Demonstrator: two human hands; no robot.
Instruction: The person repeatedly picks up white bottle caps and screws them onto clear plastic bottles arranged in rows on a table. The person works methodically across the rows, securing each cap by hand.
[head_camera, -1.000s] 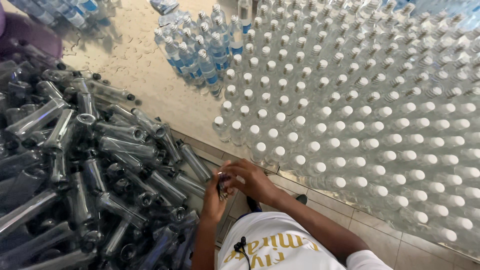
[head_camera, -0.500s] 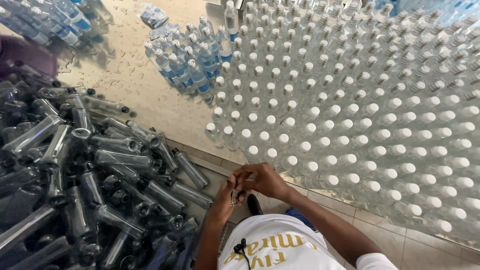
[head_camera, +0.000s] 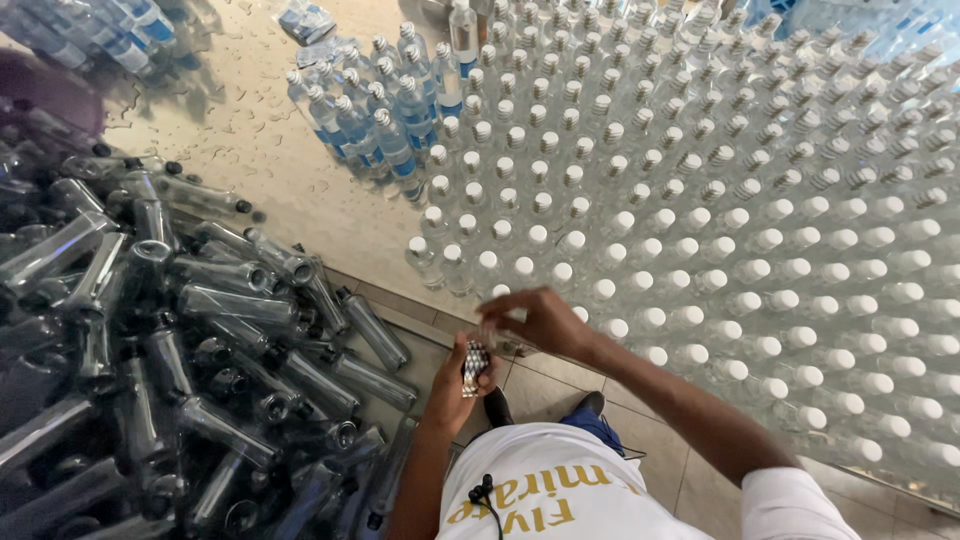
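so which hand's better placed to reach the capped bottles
Right. The right hand is already out at the near edge of the capped bottles, while the left hand hangs back over the floor, gripping a small stack of caps.
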